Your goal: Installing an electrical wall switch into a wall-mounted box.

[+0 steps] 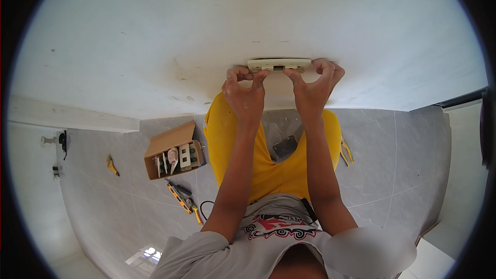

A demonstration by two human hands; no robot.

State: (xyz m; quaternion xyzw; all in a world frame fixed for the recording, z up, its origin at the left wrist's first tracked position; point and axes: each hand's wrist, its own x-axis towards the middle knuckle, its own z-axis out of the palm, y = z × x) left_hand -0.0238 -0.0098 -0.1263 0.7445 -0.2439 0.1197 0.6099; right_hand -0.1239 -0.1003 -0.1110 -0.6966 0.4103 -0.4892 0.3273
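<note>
Cream plate [279,64] at wall [361,31]: your left grip [245,94] pinches its left end, your right grip [313,92] its right end.

The floor [372,170] is laid with large grey tiles, faintly veined in white and divided by thin pale joints. On its left side stands an open cardboard box [171,139], its flap raised on the far side. Farther left lies a yellow-and-black hand tool [112,166]. Just to the near side of the box are an orange-and-black tool [179,197], a black-handled tool [182,189] and a yellow-handled tool [197,214], close together. Yellow-handled pliers [349,153] lie to the right. Toward the far middle sits a dark, blocky object [285,146], possibly a small case, though shade blurs it.
</note>
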